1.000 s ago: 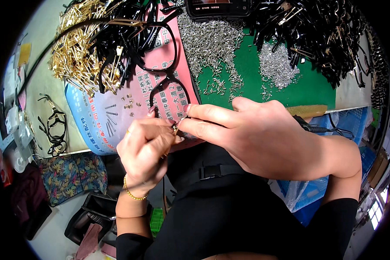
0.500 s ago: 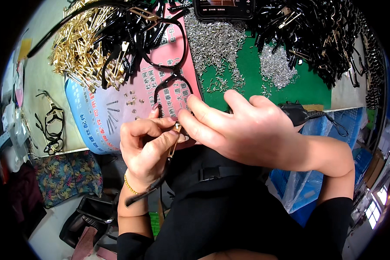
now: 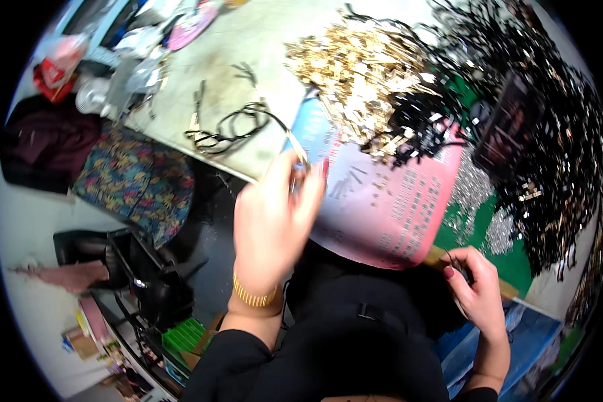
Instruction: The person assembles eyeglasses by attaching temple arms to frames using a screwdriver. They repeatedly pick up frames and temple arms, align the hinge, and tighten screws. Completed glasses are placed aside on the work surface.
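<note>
Head view, left hand (image 3: 271, 224) pinching thin metal piece (image 3: 295, 149), right hand (image 3: 477, 289) apart

Pink printed sheet (image 3: 388, 208) lying flat on the table at centre, rows of small dark marks across it, lower edge curling toward the person. Light blue printed sheet or bag (image 3: 313, 130) just beside it on its left, partly under the gold pile. Dark rectangular device with a screen (image 3: 509, 124) upper right, tilted, display too blurred to read. Red and white package (image 3: 52, 67) far upper left among clutter. Small green ribbed box (image 3: 184, 335) lower left on the floor.
</note>
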A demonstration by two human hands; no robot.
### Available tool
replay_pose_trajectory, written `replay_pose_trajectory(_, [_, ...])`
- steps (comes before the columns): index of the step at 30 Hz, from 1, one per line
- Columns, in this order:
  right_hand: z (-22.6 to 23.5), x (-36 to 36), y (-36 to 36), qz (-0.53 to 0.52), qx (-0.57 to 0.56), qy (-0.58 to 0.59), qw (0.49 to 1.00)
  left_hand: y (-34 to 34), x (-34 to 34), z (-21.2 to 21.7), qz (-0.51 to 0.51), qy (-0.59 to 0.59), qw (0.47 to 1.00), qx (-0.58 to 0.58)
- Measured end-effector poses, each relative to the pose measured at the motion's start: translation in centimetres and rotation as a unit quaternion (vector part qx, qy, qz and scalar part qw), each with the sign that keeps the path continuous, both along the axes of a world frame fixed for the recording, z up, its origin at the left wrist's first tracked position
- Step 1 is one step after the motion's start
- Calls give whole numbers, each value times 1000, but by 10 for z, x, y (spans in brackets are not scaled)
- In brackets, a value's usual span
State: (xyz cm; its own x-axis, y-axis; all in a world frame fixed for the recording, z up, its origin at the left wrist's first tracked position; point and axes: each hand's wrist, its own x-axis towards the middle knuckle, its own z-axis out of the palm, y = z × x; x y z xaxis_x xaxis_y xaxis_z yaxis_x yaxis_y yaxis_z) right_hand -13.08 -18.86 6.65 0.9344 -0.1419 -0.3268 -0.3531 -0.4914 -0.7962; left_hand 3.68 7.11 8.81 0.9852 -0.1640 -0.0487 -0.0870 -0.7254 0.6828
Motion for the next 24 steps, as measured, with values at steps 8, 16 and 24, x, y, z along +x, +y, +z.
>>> replay_pose_trajectory(8, [-13, -22, -5, 7, 10, -21, 1000, 63, 90, -71, 21, -337, 922, 192])
replay_pose_trajectory(16, [-24, -40, -8, -45, 70, 61, 995, 36, 89, -67, 74, -427, 870, 235])
replay_pose_trajectory(24, [-33, -43, -12, -47, 154, 53, 985, 7, 82, -31, 129, -329, 907, 228])
